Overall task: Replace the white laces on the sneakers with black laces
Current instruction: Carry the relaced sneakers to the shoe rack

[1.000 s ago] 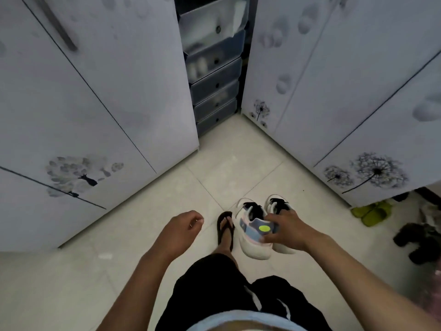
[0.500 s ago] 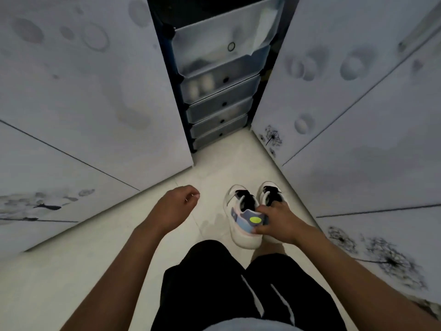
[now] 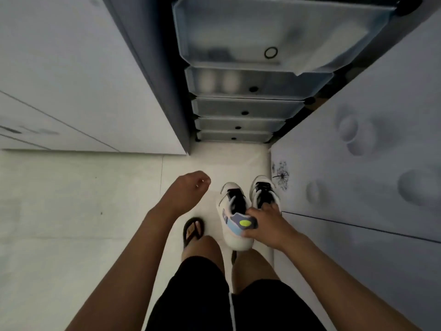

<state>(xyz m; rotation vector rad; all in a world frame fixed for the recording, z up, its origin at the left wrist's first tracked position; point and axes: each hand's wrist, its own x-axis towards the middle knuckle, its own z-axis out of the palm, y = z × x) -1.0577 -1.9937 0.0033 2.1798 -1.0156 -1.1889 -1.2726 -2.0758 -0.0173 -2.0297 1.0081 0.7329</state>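
Pale floor tiles (image 3: 71,199) lie under the right hand (image 3: 267,225), fingers clamped on two white sneakers (image 3: 235,211), while the left hand (image 3: 188,189) hangs loosely curled, holding nothing.

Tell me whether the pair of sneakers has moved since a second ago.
Yes. The sneakers, held in the right hand, have come toward the stacked drawers: a wide stretch of floor lay between them before, and now only a short strip does.
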